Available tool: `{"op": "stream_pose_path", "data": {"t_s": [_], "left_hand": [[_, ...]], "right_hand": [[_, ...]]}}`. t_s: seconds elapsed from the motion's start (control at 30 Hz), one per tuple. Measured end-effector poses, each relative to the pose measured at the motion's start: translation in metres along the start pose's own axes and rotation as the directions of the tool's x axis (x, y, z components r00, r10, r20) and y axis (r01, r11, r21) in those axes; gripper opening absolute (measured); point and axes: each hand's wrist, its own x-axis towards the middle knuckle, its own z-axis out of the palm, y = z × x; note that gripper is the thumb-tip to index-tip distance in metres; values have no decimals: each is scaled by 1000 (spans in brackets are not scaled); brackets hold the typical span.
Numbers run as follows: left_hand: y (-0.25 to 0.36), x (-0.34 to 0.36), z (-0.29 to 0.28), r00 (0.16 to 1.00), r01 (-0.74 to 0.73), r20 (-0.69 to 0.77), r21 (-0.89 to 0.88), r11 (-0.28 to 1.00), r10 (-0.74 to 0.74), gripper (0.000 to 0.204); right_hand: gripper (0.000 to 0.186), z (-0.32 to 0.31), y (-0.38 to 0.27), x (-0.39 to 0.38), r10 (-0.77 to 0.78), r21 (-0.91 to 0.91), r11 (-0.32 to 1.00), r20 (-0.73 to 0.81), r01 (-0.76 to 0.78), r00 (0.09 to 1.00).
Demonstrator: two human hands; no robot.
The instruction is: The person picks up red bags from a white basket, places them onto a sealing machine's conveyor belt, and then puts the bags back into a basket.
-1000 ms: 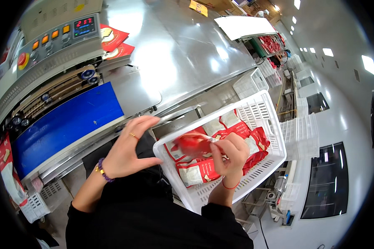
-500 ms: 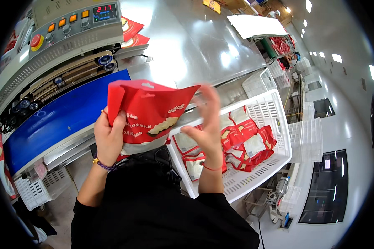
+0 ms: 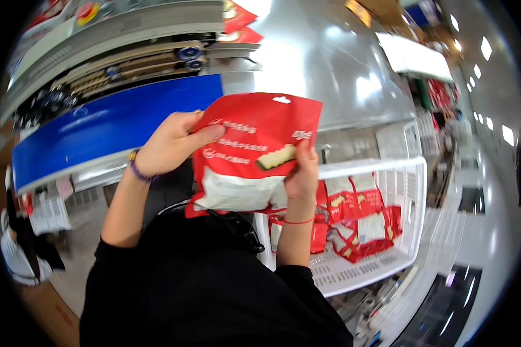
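A red and off-white pouch (image 3: 243, 185) with a hang hole near its top is held up in front of me. My left hand (image 3: 176, 141), with a beaded bracelet at the wrist, grips its upper left side, thumb across the front. My right hand (image 3: 301, 173), with a red string at the wrist, holds the right side. Just beyond and to the right is a white plastic basket (image 3: 411, 231) holding several similar red pouches (image 3: 370, 231).
A machine with a blue belt (image 3: 104, 127) lies at the upper left, beside a steel table (image 3: 347, 87) with red pouches (image 3: 237, 34) on it. A person (image 3: 23, 254) is at the far left edge. A white crate (image 3: 49, 214) sits lower left. A white board (image 3: 411, 55) is upper right.
The pouch has turned flatter and moved right. My left hand is higher on it. My right hand, apart and blurred half a second ago, now grips it. The whole view has shifted.
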Motion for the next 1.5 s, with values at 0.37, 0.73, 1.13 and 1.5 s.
{"op": "stream_pose_path", "data": {"t_s": [0.37,0.73,1.13,1.5], "left_hand": [[-78,89,-18,839,-7,-542,74,997,46,39],[-84,108,-50,757,26,-649,-85,996,-75,25],[-48,-27,-120,660,321,-739,436,841,132,45],[32,-51,-12,909,-166,-289,409,897,300,21]], "right_hand": [[22,8,13,97,-341,-604,748,4,274,940],[27,27,16,157,-271,-576,760,138,300,953],[34,88,78,152,-95,-607,769,200,199,975],[35,-43,-23,40,163,-462,886,381,34,910]]}}
